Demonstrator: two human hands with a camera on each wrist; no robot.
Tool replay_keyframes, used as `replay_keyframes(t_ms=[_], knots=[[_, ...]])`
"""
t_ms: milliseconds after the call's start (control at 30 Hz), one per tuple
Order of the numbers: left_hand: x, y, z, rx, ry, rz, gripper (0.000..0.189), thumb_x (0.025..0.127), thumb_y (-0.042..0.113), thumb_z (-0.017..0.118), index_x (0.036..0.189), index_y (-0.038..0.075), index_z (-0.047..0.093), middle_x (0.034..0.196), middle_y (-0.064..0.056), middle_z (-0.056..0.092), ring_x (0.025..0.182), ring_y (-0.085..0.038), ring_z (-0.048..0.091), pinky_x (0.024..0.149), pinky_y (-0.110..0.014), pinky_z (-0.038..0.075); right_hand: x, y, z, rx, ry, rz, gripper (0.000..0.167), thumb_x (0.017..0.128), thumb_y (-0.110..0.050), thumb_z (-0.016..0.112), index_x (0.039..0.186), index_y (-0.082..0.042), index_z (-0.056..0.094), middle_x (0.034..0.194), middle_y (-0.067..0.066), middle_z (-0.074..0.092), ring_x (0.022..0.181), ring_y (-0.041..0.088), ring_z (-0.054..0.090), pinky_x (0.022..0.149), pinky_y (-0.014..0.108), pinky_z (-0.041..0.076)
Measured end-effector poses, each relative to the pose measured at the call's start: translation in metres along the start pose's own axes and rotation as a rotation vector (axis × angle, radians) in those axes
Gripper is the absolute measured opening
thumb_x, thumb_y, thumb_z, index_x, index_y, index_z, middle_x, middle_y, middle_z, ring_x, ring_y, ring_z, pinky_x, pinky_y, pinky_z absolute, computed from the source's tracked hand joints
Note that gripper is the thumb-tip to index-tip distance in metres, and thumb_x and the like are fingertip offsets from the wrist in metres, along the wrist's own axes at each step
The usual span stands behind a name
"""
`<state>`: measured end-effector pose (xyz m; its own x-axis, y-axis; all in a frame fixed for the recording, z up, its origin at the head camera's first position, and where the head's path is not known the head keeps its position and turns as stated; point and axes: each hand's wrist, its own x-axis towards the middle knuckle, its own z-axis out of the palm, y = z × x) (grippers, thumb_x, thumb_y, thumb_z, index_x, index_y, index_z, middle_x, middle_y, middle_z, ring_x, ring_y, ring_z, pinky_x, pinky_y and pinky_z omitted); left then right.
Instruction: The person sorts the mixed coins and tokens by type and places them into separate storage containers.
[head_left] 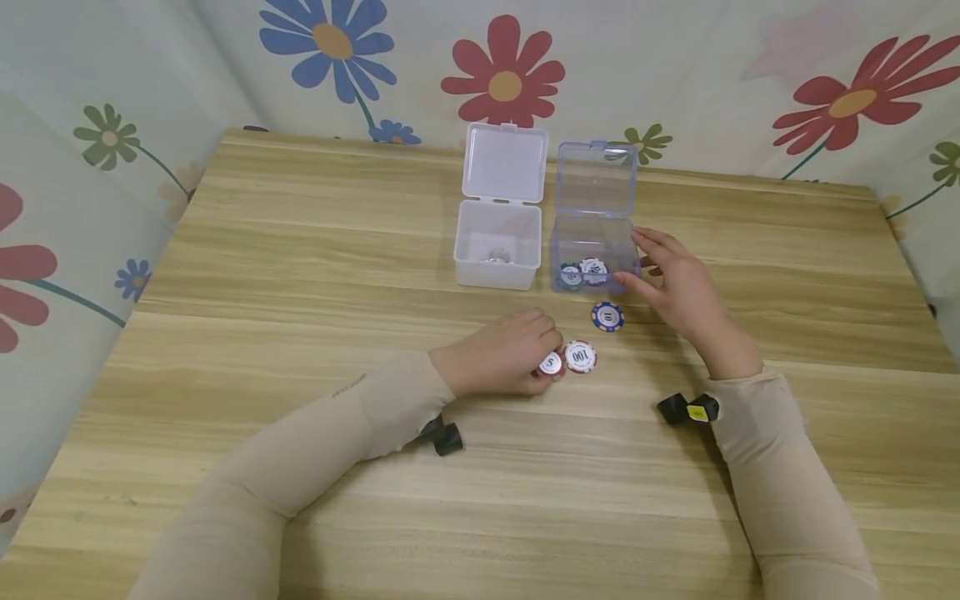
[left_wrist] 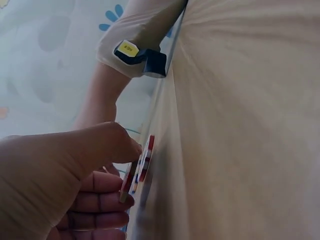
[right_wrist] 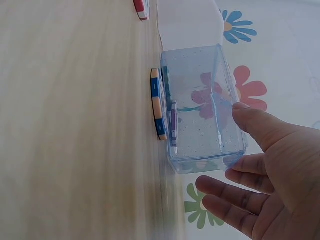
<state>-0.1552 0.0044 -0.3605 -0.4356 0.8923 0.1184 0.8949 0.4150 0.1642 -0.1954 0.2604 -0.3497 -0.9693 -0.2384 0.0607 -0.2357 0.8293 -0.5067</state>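
With thumb and fingers, my left hand [head_left: 501, 354] pinches a red-edged poker chip [head_left: 551, 364] marked 5; the left wrist view shows it tilted on edge. Just right of it a white poker chip [head_left: 581, 357] marked 100 lies flat. A blue poker chip [head_left: 607, 317] marked 10 lies before the clear bluish box [head_left: 596, 237]. My right hand [head_left: 686, 300] holds that box by its right side, thumb at the front and fingers toward the back. Inside are a green-edged chip [head_left: 570, 277] and a purple-edged chip [head_left: 594, 270].
Left of the clear box stands a milky white box [head_left: 495, 276], lid raised, with a small silvery round thing [head_left: 499, 255] inside. The clear box's lid [head_left: 597, 179] is up too. A flowered curtain [head_left: 420, 50] borders the wooden table [head_left: 315, 275].
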Motion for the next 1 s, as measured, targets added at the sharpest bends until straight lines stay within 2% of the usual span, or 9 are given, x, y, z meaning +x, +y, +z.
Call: replay_keyframes(t_ms=[167, 300, 600, 733, 1000], knots=[[0.0, -0.004, -0.008, -0.072, 0.009, -0.036, 0.031, 0.085, 0.028, 0.067, 0.103, 0.003, 0.064, 0.096, -0.007, 0.064, 0.09, -0.02, 0.056, 0.085, -0.032, 0.049, -0.001, -0.002, -0.002, -0.015, -0.002, -0.012, 0.064, 0.092, -0.029, 0.064, 0.142, 0.002, 0.041, 0.149, 0.02, 0.04, 0.11, 0.04, 0.06, 0.093, 0.052, 0.051], [0.0, -0.008, -0.013, -0.117, 0.041, -0.064, 0.029, 0.084, 0.025, 0.067, 0.103, 0.004, 0.065, 0.098, -0.006, 0.064, 0.091, -0.018, 0.056, 0.084, -0.03, 0.048, -0.001, -0.004, -0.004, -0.01, -0.011, -0.011, 0.064, 0.093, -0.029, 0.064, 0.143, 0.003, 0.041, 0.149, 0.021, 0.039, 0.111, 0.041, 0.059, 0.093, 0.052, 0.051], [0.004, -0.012, -0.026, -0.152, 0.086, -0.098, 0.025, 0.086, 0.023, 0.065, 0.103, 0.004, 0.064, 0.099, -0.005, 0.064, 0.092, -0.018, 0.055, 0.085, -0.03, 0.047, -0.002, -0.002, -0.004, -0.016, -0.018, 0.002, 0.065, 0.093, -0.032, 0.063, 0.143, 0.002, 0.04, 0.151, 0.02, 0.038, 0.112, 0.04, 0.059, 0.094, 0.052, 0.05], [0.009, -0.015, -0.033, -0.135, 0.111, -0.123, 0.027, 0.087, 0.025, 0.065, 0.105, 0.005, 0.064, 0.1, -0.004, 0.064, 0.096, -0.019, 0.056, 0.087, -0.03, 0.048, -0.002, -0.002, -0.004, -0.009, -0.011, -0.006, 0.065, 0.092, -0.031, 0.064, 0.143, 0.002, 0.04, 0.15, 0.02, 0.039, 0.111, 0.04, 0.059, 0.093, 0.052, 0.051], [0.028, -0.026, -0.045, -0.002, 0.19, -0.19, 0.031, 0.086, 0.03, 0.066, 0.106, 0.006, 0.066, 0.101, -0.004, 0.066, 0.1, -0.021, 0.058, 0.09, -0.033, 0.048, -0.002, -0.002, -0.003, 0.009, -0.003, -0.012, 0.063, 0.092, -0.028, 0.065, 0.142, 0.003, 0.041, 0.15, 0.021, 0.039, 0.111, 0.04, 0.059, 0.093, 0.051, 0.051]])
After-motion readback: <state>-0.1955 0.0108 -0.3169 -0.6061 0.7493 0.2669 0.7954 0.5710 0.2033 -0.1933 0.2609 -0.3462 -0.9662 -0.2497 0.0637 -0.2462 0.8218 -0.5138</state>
